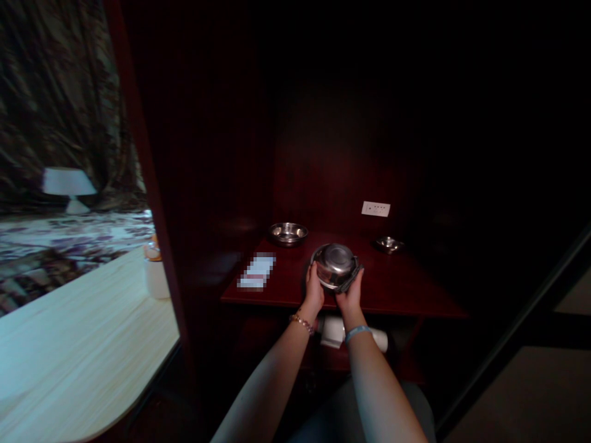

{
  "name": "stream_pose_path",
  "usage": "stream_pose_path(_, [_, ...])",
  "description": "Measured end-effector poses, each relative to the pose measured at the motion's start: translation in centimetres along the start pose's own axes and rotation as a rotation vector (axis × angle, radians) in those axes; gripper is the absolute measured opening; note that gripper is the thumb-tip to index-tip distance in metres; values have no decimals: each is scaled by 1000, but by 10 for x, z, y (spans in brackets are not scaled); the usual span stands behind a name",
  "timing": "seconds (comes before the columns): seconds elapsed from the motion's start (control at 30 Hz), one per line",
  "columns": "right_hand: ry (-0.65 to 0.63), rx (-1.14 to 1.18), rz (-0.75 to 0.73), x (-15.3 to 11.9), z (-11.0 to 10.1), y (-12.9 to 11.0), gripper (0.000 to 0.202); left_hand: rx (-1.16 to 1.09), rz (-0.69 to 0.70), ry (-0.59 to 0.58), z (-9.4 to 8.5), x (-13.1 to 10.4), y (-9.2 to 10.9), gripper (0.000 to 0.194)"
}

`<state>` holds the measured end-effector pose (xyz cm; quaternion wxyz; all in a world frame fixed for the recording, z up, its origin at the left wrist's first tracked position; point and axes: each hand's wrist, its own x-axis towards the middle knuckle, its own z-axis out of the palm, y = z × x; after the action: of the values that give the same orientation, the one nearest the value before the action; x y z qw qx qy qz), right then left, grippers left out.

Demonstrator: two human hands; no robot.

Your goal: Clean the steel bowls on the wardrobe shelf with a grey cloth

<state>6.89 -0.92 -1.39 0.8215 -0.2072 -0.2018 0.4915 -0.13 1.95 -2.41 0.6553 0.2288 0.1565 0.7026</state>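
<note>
An upside-down stainless steel bowl (336, 258) is held between both hands over the dark red desk (401, 289). My left hand (314, 288) is closed on the bowl's left side. On the other side, my right hand (352, 296) grips its near right rim, with a dark grey, cloth-like piece (351, 279) between the fingers and the metal. A wider steel bowl (288, 234) stands upright at the back left of the desk, and a smaller one (389, 245) is at the back right.
A blurred-out white sheet (257, 271) lies on the desk's left. Under the desktop is a white object (332, 331), partly hidden by my arms. A socket plate (375, 209) is on the back wall. Left of the partition stand a pale table (83, 344), a white container (157, 278) and a lamp (69, 184).
</note>
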Motion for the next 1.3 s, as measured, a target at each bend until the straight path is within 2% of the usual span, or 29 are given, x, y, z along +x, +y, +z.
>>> stream_pose_path(0.47, [-43, -33, -47, 6, -7, 6, 58, 4, -3, 2, -1, 0, 0, 24])
stream_pose_path(0.7, [-49, -33, -59, 4, -4, 4, 58, 2, -15, 24, -1, 1, -1, 20])
stream_pose_path(1.07, [-9, -25, -44, 0, 1, -1, 58, 44, 16, 28, 1, -1, 1, 28])
stream_pose_path(1.3, [-16, -25, -33, -2, 2, -2, 58, 48, 22, 43, 1, 0, 1, 26])
